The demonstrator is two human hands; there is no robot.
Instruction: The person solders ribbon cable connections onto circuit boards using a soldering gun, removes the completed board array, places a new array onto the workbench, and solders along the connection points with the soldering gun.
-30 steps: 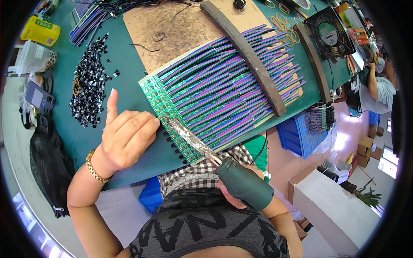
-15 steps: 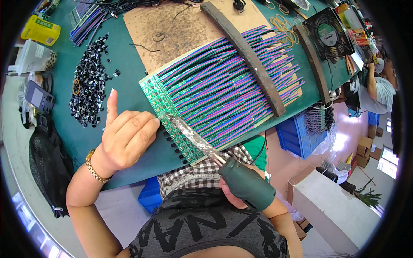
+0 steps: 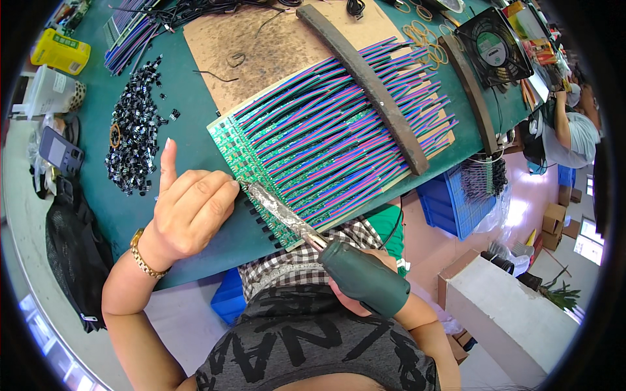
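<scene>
My right hand [image 3: 350, 301] is wrapped round the green handle of a soldering iron [image 3: 280, 215], whose hot end reaches up-left to the near-left edge of a green circuit board panel [image 3: 228, 138]. At that edge my left hand [image 3: 195, 212] has its fingers bent and pressed together beside the iron's tip, one digit pointing up. Whatever its fingertips pinch is hidden. Small black connectors [image 3: 268, 236] stick out along the board's near edge. Rows of blue, pink, green and black wires [image 3: 306, 133] run right from the board, beneath a rusty metal bar [image 3: 375, 94].
To the left lies a pile of small black connectors [image 3: 134, 140]. A brown board [image 3: 228, 39] is under the panel. A second bar [image 3: 469, 94], a black fan [image 3: 493, 49] and rubber bands [image 3: 420, 36] are at the right. A blue crate [image 3: 453, 202] stands below the table.
The soldering iron has moved slightly left and down along the board's edge, toward my left fingertips. My left hand has barely moved.
</scene>
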